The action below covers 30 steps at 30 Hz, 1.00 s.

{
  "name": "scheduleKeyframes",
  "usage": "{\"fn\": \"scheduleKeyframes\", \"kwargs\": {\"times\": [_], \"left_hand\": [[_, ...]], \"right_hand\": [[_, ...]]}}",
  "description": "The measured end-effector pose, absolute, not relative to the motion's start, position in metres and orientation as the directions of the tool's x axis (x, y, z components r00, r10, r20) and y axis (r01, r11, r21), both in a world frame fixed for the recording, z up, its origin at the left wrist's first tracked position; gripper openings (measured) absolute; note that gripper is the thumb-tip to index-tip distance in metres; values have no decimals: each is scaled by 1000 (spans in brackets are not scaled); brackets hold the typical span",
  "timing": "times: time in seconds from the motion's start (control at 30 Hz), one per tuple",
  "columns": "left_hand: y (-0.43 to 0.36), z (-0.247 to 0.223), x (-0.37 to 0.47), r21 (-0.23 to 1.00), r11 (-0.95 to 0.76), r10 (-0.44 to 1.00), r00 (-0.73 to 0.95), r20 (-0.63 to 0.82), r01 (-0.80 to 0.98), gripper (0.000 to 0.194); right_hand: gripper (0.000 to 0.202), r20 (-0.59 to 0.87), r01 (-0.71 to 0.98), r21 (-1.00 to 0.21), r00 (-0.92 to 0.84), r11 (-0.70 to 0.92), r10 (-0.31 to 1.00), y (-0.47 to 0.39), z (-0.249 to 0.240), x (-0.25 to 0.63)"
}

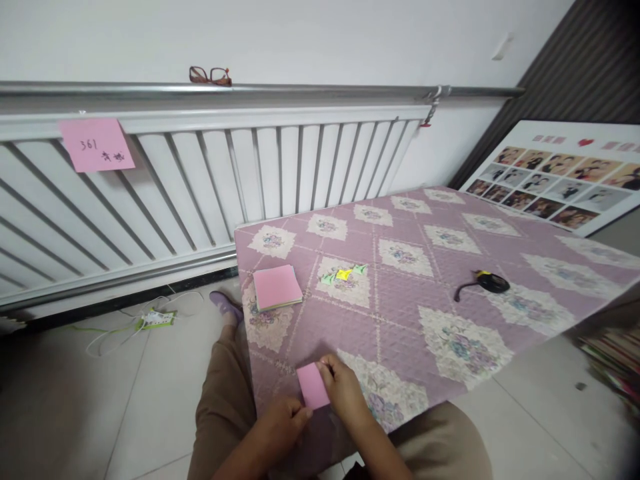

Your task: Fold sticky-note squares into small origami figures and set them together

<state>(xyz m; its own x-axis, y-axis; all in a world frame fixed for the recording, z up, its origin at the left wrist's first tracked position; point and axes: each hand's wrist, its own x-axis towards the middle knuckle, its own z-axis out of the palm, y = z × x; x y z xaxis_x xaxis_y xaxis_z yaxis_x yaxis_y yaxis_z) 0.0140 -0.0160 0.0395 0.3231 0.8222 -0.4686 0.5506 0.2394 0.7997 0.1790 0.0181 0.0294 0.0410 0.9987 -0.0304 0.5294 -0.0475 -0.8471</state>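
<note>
A small pink piece of paper (313,387), roughly rectangular, is held between both hands just above the near edge of the table. My left hand (283,421) pinches its lower edge with thumb and fingers. At its upper right side, my right hand (343,387) grips the same paper. Farther left on the tabletop lies a stack of square paper (277,287), pink on top with other colours showing at the edges. Beside the stack sit small folded paper pieces: a yellow one (343,274) between two green ones (327,279).
A purple floral cloth (350,327) covers the table. A black and yellow object with a strap (493,282) lies to the right. Behind stand a white radiator (290,167), glasses (210,76) on a pipe and a pink note (97,145). A photo board (555,177) leans at right; a power strip (157,319) is on the floor.
</note>
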Motion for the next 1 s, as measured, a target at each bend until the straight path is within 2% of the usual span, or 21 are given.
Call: {"fn": "scheduleKeyframes", "kwargs": {"times": [0.1,0.17,0.3,0.4,0.57,0.73,0.8,1.0], "left_hand": [[-11,37,0,754,-15,939,268,-215,656,23],[-9,32,-5,694,-189,957,290,-29,695,19],[-5,17,-2,548,-544,835,470,285,635,22],[-3,5,5,435,-667,745,527,409,605,22],[-9,-8,9,390,-695,718,548,430,604,24],[-19,-10,8,400,-681,731,535,424,613,30],[-19,-8,8,432,-670,742,525,417,603,32],[-19,9,7,573,-559,814,528,243,599,37]], "right_hand": [[27,-18,592,-806,0,-15,1000,23,28,180],[24,-17,629,-777,-19,-1,1000,25,27,180],[23,-25,687,-726,-42,11,999,27,26,179],[24,-34,716,-698,-54,15,998,28,25,179],[26,-45,736,-677,-65,18,997,29,25,179],[24,-47,723,-690,-73,21,996,30,25,179],[23,-47,711,-703,-74,20,996,30,26,179],[18,-27,683,-730,-48,13,998,30,29,177]]}}
